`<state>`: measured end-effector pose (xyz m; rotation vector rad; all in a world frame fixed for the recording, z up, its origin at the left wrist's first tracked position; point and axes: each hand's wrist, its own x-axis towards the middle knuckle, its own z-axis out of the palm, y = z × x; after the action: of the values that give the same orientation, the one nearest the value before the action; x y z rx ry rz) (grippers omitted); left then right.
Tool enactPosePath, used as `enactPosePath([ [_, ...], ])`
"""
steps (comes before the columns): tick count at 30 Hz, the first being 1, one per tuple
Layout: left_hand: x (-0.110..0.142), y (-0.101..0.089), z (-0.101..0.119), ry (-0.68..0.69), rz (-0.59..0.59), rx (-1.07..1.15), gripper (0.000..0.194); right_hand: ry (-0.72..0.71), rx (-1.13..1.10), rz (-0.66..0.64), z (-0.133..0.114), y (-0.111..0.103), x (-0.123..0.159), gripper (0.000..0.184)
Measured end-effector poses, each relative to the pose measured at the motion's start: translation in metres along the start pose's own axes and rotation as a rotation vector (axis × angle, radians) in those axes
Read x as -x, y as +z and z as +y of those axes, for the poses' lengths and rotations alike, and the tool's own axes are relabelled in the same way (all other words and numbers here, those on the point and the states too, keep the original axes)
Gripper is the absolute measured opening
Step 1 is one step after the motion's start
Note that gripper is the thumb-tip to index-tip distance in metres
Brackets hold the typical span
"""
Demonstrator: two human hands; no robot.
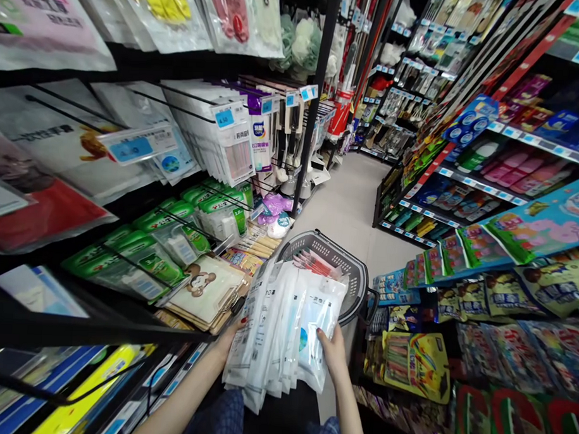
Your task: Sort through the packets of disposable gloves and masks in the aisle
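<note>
Between my two hands is a fanned bunch of white plastic face mask packs (276,330), several overlapping, with black print and pale blue masks showing through. My left hand (231,339) grips the bunch at its left side, its fingers partly hidden by the packs. At the right edge, my right hand (333,353) holds the outermost pack, thumb on its front near a round blue-green picture. Just beyond the packs stands a grey shopping basket (349,260) with a dark rim. Some red-and-clear packaging (316,262) lies inside it, partly covered by the mask packs.
Left, a shelf rack carries hanging packs on hooks, green-topped packs (162,247) and clipboards (208,290) close to my left hand. Snack bags (417,364) hang on the right. The grey aisle floor (352,187) runs ahead between shelves.
</note>
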<state>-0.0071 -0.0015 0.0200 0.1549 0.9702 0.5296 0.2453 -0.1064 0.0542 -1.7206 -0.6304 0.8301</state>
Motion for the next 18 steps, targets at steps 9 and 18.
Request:
enactPosePath([
  [9,0.023,0.021,0.012,0.026,-0.038,0.024,0.03,-0.086,-0.076,-0.241,-0.001,0.052,0.008,0.046],
  [18,0.039,0.048,0.012,0.086,-0.04,-0.063,0.035,-0.071,0.31,-0.167,-0.024,0.035,0.01,0.031],
])
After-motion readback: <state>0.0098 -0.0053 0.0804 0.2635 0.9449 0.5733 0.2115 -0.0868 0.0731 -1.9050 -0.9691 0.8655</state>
